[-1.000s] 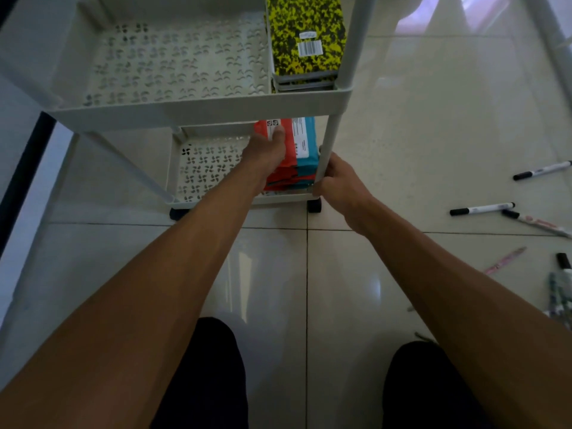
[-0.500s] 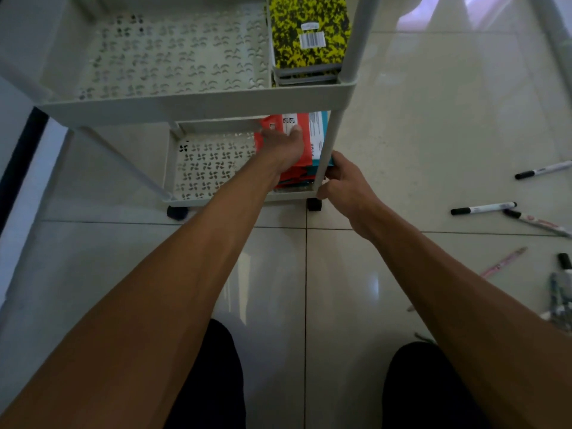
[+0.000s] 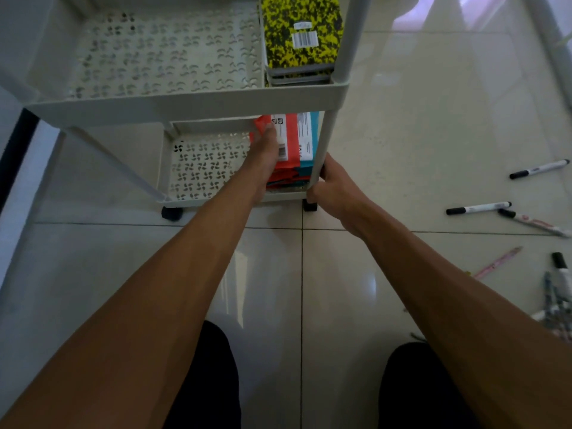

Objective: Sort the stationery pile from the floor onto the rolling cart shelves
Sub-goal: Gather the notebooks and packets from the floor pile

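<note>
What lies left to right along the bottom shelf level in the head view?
Bare perforated shelf floor → left hand → red packs → blue pack → cart post → right hand → black-capped marker on the floor.

Large glossy pale tiles (image 3: pixel 433 119) are covering the floor, with thin dark grout lines (image 3: pixel 301 305) crossing between them. Soft light is reflecting off the tiles, showing a pinkish glare (image 3: pixel 470 13) at the top right. A dark strip (image 3: pixel 15 156) is running along the left edge beside a paler band.

Glossy pale floor tiles (image 3: pixel 433 134); dark trousered knees (image 3: pixel 213 382) at bottom edge.
</note>
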